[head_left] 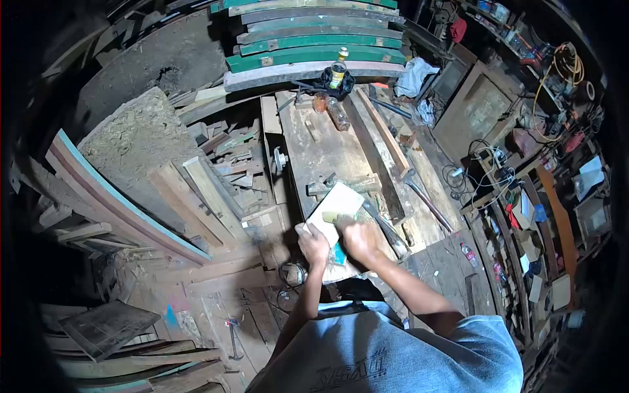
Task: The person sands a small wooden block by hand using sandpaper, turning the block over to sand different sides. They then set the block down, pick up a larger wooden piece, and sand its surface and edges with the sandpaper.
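Observation:
A pale, flat rectangular board (341, 196) is tilted over the near end of the wooden workbench (314, 154). Its lower left edge is gripped by my left hand (314, 245), with the fingers closed on it. My right hand (360, 241) is closed in a fist just over the board's right side and is slightly blurred. A small yellowish-olive patch (331, 216) shows on the board beside that fist; whether it is a tool held in the hand, I cannot make out. Something teal (338, 254) lies below the board, between my wrists.
A dark long tool (386, 229) lies right of my hands, near a metal bar (429, 206). Jars (337, 114) and a bottle (337, 75) stand at the bench's far end. Curved planks (314, 59) are stacked behind. A hammer (234, 340) lies on the floor, lower left.

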A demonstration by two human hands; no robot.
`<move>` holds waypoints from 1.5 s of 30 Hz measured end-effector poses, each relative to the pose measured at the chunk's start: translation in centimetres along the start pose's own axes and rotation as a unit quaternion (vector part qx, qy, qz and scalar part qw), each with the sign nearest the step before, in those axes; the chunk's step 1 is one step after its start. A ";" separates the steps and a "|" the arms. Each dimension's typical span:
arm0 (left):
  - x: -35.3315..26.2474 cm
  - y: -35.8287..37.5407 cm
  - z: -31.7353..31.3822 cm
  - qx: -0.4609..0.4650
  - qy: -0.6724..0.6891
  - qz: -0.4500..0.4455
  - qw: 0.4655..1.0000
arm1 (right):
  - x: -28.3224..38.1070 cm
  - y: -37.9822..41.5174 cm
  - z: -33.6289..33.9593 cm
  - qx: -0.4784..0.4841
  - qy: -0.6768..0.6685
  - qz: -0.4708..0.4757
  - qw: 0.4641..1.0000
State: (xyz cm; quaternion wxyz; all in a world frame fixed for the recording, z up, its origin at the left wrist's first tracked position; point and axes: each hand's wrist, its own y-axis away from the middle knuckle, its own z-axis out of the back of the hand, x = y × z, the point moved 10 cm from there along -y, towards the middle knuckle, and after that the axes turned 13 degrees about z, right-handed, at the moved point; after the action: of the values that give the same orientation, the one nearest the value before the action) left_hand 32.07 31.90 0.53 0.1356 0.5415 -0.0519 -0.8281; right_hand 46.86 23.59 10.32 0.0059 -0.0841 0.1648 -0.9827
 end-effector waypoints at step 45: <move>1.4 -4.8 -3.2 0.031 0.079 0.080 0.993 | -5.4 0.2 1.5 0.029 -0.188 0.126 0.974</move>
State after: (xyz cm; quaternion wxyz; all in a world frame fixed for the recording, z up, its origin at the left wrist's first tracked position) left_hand 33.67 36.31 -3.15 0.1888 0.6029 -0.1097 -0.7673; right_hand 52.38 23.13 10.75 0.1627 -0.2457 0.1414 -0.9451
